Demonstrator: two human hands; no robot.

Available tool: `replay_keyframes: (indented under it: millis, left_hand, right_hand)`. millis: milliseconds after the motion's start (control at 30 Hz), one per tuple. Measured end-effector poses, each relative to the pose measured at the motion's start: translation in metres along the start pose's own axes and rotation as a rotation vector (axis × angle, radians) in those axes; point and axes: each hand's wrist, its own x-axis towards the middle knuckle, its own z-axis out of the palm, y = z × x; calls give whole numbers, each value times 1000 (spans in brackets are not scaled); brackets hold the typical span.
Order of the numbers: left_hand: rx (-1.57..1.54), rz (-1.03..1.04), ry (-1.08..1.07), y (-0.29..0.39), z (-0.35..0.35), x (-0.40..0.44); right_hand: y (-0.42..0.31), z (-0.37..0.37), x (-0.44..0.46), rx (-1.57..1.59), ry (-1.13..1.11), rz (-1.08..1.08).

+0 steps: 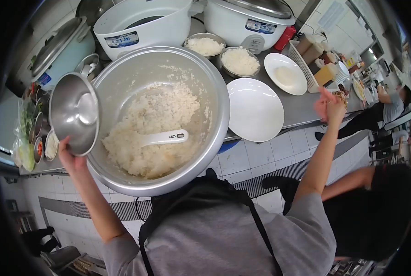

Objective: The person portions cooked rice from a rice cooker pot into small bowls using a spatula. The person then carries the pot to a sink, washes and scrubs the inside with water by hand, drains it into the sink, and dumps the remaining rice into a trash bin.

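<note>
My left hand [72, 158] grips the rim of a steel bowl [74, 115], which is tilted and holds nothing I can see. The bowl is at the left rim of a large silver rice pot [220, 99]. Cooked rice [164, 110] lies in the pot, with a white rice paddle [166, 137] resting on it. Over at the right, my right hand [333, 109] is stretched out above the counter edge. Its fingers look extended, though somewhat blurred, and I see nothing held in them. A white plate [286, 74] is left of that hand.
Two steel bowls of rice, one [205, 45] behind the other [240, 62], stand beyond a large white plate [255, 110]. White rice cookers [141, 34] line the back. A basket of bottles [302, 64] is at right. A co-worker in black [371, 211] is close on my right.
</note>
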Motion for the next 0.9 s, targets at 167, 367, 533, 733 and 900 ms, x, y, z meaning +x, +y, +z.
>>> replay_keyframes:
  millis: [167,367,533,733,900]
  left_hand:
    - [72,63,-13,-33,6,-11]
    - [64,433,167,-32,25,-72]
    - [-113,682,330,-36,27,-76]
    - [-230,668,399,-41,26,-76]
    - [-188,657,383,-37,36,-73]
  right_hand:
    - [44,131,10,102,104,-203]
    - [-309,-10,-131,1006,-711,-1084]
    - [-421,34,-259,187,-1169,-1665]
    - [-439,28,-297,95,-1340,-1371]
    - [-416,16,-285,301,-1294,-1462]
